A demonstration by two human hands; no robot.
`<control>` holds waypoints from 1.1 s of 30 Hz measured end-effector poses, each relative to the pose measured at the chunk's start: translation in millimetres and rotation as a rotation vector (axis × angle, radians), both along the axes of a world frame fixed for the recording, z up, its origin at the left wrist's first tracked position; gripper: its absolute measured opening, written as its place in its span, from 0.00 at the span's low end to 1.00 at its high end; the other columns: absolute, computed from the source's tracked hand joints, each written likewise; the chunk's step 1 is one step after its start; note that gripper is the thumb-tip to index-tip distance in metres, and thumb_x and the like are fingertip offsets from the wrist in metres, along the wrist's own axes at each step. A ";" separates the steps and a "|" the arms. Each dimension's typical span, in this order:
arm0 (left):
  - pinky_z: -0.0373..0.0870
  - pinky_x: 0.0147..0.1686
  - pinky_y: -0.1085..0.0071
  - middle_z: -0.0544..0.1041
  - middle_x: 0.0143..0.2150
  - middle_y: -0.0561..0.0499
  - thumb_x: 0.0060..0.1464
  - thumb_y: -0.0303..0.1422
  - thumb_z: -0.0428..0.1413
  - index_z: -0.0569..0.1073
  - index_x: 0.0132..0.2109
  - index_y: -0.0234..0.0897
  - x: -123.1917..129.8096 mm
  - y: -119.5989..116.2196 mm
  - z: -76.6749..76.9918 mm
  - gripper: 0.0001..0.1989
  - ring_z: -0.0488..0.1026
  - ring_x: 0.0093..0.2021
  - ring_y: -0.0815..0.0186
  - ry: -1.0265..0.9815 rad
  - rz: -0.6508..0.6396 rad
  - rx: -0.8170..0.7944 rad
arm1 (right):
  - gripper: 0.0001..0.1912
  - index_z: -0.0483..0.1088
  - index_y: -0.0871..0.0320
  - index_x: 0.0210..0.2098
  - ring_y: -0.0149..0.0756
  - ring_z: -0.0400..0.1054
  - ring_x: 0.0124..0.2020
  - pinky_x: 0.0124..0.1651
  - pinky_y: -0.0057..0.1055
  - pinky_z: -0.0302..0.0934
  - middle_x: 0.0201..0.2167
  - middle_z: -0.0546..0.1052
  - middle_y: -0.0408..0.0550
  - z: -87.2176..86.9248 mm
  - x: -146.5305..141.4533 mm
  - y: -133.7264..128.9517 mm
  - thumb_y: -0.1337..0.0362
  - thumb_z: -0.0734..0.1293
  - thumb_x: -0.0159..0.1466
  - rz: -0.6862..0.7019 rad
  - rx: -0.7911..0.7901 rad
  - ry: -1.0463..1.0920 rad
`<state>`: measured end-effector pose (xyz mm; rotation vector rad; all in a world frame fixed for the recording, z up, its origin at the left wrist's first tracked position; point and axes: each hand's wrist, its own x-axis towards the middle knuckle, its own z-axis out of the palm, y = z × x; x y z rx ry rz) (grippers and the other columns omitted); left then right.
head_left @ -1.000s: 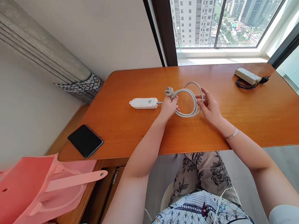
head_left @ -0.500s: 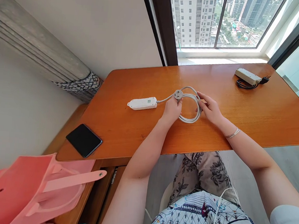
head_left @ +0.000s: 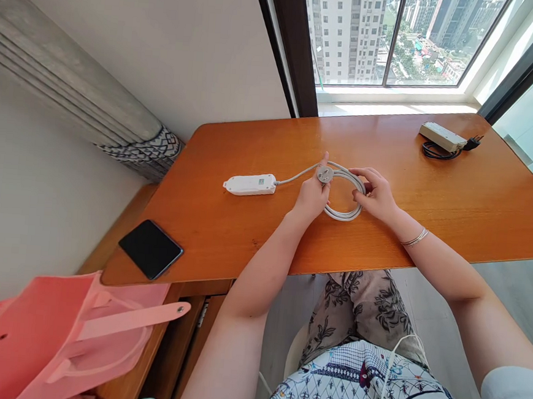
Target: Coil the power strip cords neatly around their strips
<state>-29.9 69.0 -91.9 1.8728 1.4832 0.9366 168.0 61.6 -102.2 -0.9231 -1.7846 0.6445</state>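
The white power strip point(head_left: 250, 184) lies on the brown worktop point(head_left: 406, 235). Its white cord point(head_left: 344, 216) goes out to the right of the strip and is wound into a round bundle of loops. The left hand point(head_left: 313, 194), just right of the strip, is closed around the near side of the loops. It also has the round plug point(head_left: 325, 174) of that cord, and its thumb sticks up past the plug. The right hand point(head_left: 378, 193) is farther right of the strip. It pinches the other side of the loops with its fingers bent. I can't tell if the loops touch the worktop.

A dark phone point(head_left: 150, 249) lies left of the strip and closer to the person. A pink bag point(head_left: 52, 336) is past the phone, left of the strip and nearer too. Far to the right of the strip sits a pale box point(head_left: 443, 137) with a black cord point(head_left: 429, 152) and black plug point(head_left: 473, 142).
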 end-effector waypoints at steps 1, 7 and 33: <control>0.74 0.25 0.73 0.79 0.39 0.50 0.68 0.34 0.49 0.59 0.73 0.45 -1.0 1.0 -1.3 0.29 0.73 0.21 0.70 -0.006 -0.010 0.004 | 0.25 0.73 0.57 0.54 0.32 0.72 0.31 0.27 0.28 0.66 0.49 0.76 0.52 0.0 -0.2 -0.2 0.68 0.65 0.56 0.005 0.001 0.001; 0.71 0.22 0.71 0.79 0.42 0.45 0.65 0.33 0.50 0.69 0.60 0.39 -0.7 5.4 -7.9 0.18 0.72 0.20 0.68 -0.070 0.007 0.066 | 0.26 0.73 0.56 0.56 0.31 0.70 0.29 0.27 0.29 0.66 0.48 0.76 0.52 -0.9 0.1 0.6 0.67 0.65 0.58 0.009 0.028 0.003; 0.70 0.22 0.75 0.64 0.19 0.60 0.63 0.42 0.59 0.64 0.31 0.39 15.2 -6.1 21.1 0.17 0.66 0.17 0.73 -0.912 0.077 -0.251 | 0.26 0.74 0.53 0.57 0.43 0.76 0.50 0.53 0.41 0.72 0.55 0.79 0.50 0.1 -4.8 5.8 0.46 0.64 0.66 0.236 -0.497 0.281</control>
